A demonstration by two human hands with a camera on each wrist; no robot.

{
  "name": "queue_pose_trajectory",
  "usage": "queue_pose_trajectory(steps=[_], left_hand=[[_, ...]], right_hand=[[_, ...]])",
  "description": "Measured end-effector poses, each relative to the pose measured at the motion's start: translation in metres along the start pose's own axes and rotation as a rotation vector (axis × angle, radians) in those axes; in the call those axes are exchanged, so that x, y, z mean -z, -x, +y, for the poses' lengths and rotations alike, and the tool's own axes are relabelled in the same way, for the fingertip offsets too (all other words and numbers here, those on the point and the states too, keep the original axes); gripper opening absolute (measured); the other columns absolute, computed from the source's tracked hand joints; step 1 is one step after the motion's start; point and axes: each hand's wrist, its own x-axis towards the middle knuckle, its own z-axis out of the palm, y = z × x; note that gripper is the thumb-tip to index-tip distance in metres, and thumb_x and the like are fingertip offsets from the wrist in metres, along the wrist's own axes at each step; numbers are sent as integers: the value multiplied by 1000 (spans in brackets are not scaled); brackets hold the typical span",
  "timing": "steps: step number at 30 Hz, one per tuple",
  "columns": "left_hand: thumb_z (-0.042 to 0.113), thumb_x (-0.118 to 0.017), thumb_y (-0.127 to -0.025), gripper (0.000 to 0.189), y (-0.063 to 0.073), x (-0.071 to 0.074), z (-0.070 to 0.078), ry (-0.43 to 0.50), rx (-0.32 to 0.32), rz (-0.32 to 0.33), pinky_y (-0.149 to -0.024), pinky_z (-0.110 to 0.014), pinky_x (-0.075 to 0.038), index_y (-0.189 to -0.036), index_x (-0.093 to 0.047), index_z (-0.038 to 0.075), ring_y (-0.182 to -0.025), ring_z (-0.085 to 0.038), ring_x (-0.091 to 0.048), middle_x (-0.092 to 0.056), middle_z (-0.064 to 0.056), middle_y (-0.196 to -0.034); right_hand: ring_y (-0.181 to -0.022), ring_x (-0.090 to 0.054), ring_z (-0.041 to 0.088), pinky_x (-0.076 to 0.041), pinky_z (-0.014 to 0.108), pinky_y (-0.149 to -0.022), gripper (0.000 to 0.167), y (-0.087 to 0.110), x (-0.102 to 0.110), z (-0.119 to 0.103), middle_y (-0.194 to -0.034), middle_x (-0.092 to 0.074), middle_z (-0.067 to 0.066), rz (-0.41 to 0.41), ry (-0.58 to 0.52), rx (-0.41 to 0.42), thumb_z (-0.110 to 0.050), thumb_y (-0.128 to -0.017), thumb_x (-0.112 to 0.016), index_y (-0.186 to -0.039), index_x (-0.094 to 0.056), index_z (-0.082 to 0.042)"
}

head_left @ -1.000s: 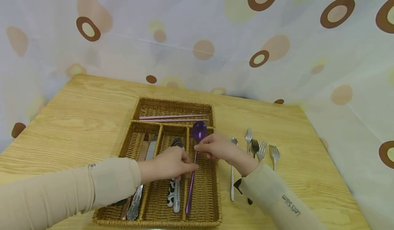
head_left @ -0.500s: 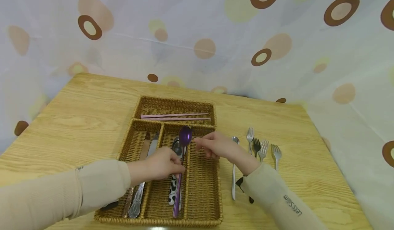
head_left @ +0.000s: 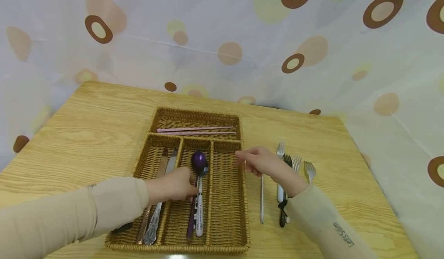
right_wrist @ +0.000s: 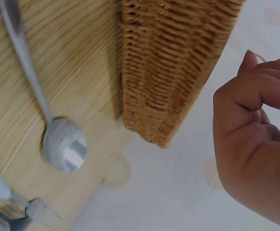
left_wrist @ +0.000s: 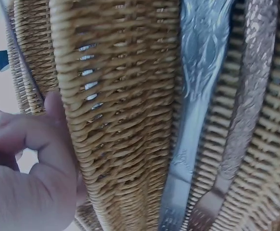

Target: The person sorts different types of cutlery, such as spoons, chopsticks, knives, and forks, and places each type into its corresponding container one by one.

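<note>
The left hand (head_left: 173, 184) pinches a purple spoon (head_left: 199, 161) between dividers (head_left: 209, 224); the loosely curled right hand (head_left: 265, 162) hangs by the tray rim (head_left: 246, 205), sleeve (head_left: 333, 224) lettered "Let's".

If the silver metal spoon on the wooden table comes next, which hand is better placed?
Probably the right hand: it holds nothing and hovers near the silver metal spoon, beside the brown wicker tray. The left hand is farther away, busy with the long purple spoon.

Wood-grain table (head_left: 104, 124) under a wicker tray (head_left: 227, 209), spoon (right_wrist: 65, 144) and four forks (head_left: 310, 173).
</note>
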Motion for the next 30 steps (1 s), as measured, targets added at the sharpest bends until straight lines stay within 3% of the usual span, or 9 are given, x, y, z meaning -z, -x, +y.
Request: queue_pose_trajectory(steps=[1,3,5,7,11,16,23,30], left_hand=[[4,-60,-87,20,-1,-1,1,0,6,-12,-40,-20,-27,-98,-61,-13,-38,-8,-32,-49,0,-47],[-1,-59,-85,48,-2,-4,2,4,24,-38,-39,-21,-27,-126,-41,-17,-38,-10,-36,-50,-3,-48],[-3,-57,-84,72,-2,-6,3,11,40,-56,-38,-21,-28,-141,-14,-14,-38,-10,-39,-51,-3,-49],[-3,-56,-85,77,-2,-8,5,10,63,-77,-37,-20,-28,-142,-5,-14,-36,-10,-38,-49,-3,-46],[5,-54,-91,79,-1,-10,10,-3,115,-115,-35,-19,-33,-144,2,-12,-34,-8,-39,-46,-1,-45],[15,-54,-92,83,0,-12,12,-29,155,-114,-35,-18,-36,-145,6,-9,-35,-9,-41,-46,-1,-47],[21,-55,-93,86,4,-11,11,-88,144,-116,-38,-23,-44,-145,6,-9,-36,-10,-43,-52,-3,-50],[19,-56,-92,87,7,-11,9,-82,147,-117,-40,-27,-49,-145,7,-10,-36,-11,-48,-62,-13,-59]], right_hand=[[-46,-33,10,-32,26,-50,44,0,2,2,-54,-45,-3,11,5,-7,-40,-97,-45,-105,-66,-1],[-45,-34,10,-34,27,-50,42,0,5,8,-54,-46,-3,28,24,-18,-38,-97,-46,-105,-67,-2],[-45,-33,10,-33,28,-50,39,-1,8,16,-54,-46,-2,37,46,-23,-34,-97,-47,-105,-66,-1],[-44,-31,9,-32,27,-48,36,-1,12,24,-53,-45,-1,48,64,-26,-31,-97,-49,-103,-67,0],[-43,-27,9,-31,26,-48,30,-1,16,39,-51,-42,-2,66,127,-25,-24,-95,-52,-79,-64,-1],[-43,-29,8,-31,24,-47,37,-2,15,51,-47,-40,-4,112,296,-75,-21,-92,-57,-57,-50,-12],[-43,-27,6,-28,21,-46,47,-7,9,66,-44,-32,-8,146,449,-121,-26,-87,-64,-48,-38,-18],[-43,-30,6,-30,21,-48,40,-12,8,70,-44,-32,-9,152,496,-113,-18,-84,-64,-49,-44,-16]])
